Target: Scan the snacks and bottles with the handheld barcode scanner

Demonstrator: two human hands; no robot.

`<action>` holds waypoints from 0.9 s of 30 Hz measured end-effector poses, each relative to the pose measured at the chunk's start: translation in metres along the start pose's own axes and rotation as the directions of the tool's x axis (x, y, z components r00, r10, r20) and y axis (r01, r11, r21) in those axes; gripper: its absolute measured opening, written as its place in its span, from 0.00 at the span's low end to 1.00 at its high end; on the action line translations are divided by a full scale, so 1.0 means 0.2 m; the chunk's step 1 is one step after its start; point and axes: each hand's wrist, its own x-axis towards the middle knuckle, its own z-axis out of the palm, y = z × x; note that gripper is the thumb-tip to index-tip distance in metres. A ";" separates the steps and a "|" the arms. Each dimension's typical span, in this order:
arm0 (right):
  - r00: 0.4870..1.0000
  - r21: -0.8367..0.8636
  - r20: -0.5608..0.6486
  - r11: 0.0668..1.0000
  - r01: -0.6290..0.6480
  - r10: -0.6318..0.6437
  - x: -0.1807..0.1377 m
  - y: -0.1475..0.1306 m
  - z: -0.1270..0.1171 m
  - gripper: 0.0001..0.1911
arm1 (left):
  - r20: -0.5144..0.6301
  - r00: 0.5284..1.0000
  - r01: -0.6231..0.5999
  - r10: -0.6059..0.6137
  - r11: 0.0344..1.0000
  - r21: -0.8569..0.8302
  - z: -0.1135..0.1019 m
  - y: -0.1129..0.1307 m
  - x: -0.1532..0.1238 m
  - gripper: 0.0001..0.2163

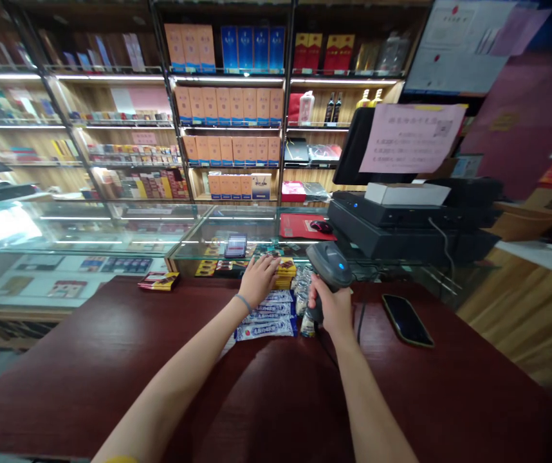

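My right hand (336, 308) is wrapped round the grip of a dark grey barcode scanner (328, 263), which has a blue light on its head. My left hand (259, 281) reaches out with its fingers stretched, over the near side of a stack of yellow packs (285, 273). Whether its fingertips touch that stack I cannot tell. Below it lie several blue and white snack packets (266, 328) in a row. Small clear-wrapped items (301, 289) sit between the yellow packs and the scanner, partly hidden by it.
A phone (407, 320) lies right on the dark red table (136, 379). Red and yellow packs (159, 281) lie left. Behind are a glass counter (193, 241), a small screen device (236, 245), a mouse (322, 226) and a monitor (353, 148). The scanner's cable trails over the table.
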 end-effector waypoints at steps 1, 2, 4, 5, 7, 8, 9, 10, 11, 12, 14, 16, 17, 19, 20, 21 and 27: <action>1.000 -0.009 0.020 1.000 0.003 -0.003 -0.01 0.01 0.01 0.22 | -0.027 1.000 0.002 -0.002 1.000 0.020 -0.04 -0.02 -0.03 0.20; 0.999 -0.022 0.047 1.000 0.006 -0.005 -0.03 0.02 0.02 0.22 | -0.056 0.998 0.003 0.000 0.999 0.052 -0.10 -0.05 -0.07 0.19; 0.994 -0.068 0.106 0.997 0.021 -0.014 -0.05 0.05 0.05 0.24 | -0.110 0.994 0.007 0.009 0.990 0.141 -0.23 -0.14 -0.16 0.18; 0.991 -0.095 0.136 0.995 0.025 -0.012 -0.07 0.07 0.07 0.24 | -0.137 0.991 0.018 0.008 0.981 0.194 -0.30 -0.20 -0.20 0.18; 0.981 -0.140 0.191 0.990 0.017 0.010 -0.10 0.11 0.11 0.23 | -0.175 0.984 0.076 -0.025 0.955 0.288 -0.47 -0.32 -0.29 0.18; 0.975 -0.157 0.219 0.988 0.006 0.029 -0.11 0.12 0.13 0.23 | -0.192 0.980 0.111 -0.046 0.932 0.346 -0.56 -0.38 -0.34 0.19; 0.968 -0.175 0.246 0.985 -0.008 0.051 -0.13 0.14 0.15 0.23 | -0.205 0.976 0.148 -0.067 0.900 0.410 -0.65 -0.44 -0.38 0.19; 0.960 -0.194 0.269 0.981 -0.019 0.072 -0.15 0.16 0.18 0.22 | -0.210 0.974 0.182 -0.091 0.862 0.474 -0.75 -0.50 -0.42 0.19; 0.956 -0.211 0.280 0.977 -0.026 0.086 -0.17 0.17 0.20 0.21 | -0.218 0.969 0.215 -0.113 0.820 0.531 -0.83 -0.54 -0.46 0.20; 0.953 -0.223 0.289 0.974 -0.032 0.097 -0.20 0.18 0.23 0.20 | -0.225 0.965 0.243 -0.133 0.778 0.580 -0.91 -0.59 -0.49 0.20; 0.954 -0.230 0.284 0.973 -0.030 0.096 -0.24 0.21 0.28 0.16 | -0.246 0.954 0.293 -0.170 0.699 0.652 -1.05 -0.66 -0.55 0.21; 0.950 -0.239 0.299 0.971 -0.017 0.090 -0.27 0.23 0.32 0.13 | -0.280 0.938 0.345 -0.205 0.632 0.694 -1.15 -0.71 -0.59 0.22; 0.945 -0.247 0.315 0.969 -0.011 0.091 -0.28 0.25 0.33 0.12 | -0.298 0.929 0.370 -0.220 0.602 0.708 -1.17 -0.73 -0.61 0.23; 0.933 -0.265 0.348 0.964 0.000 0.096 -0.30 0.27 0.36 0.11 | -0.307 0.919 0.394 -0.248 0.563 0.726 -1.20 -0.77 -0.63 0.25; 0.928 -0.272 0.359 0.962 0.001 0.101 -0.30 0.29 0.37 0.11 | -0.299 0.917 0.397 -0.262 0.557 0.730 -1.20 -0.79 -0.64 0.26; 0.924 -0.279 0.368 0.960 0.001 0.106 -0.31 0.30 0.37 0.11 | -0.288 0.915 0.400 -0.281 0.556 0.728 -1.20 -0.81 -0.65 0.27; 0.908 -0.301 0.403 0.954 0.013 0.115 -0.33 0.31 0.39 0.11 | -0.264 0.902 0.421 -0.341 0.567 0.707 -1.18 -0.84 -0.67 0.26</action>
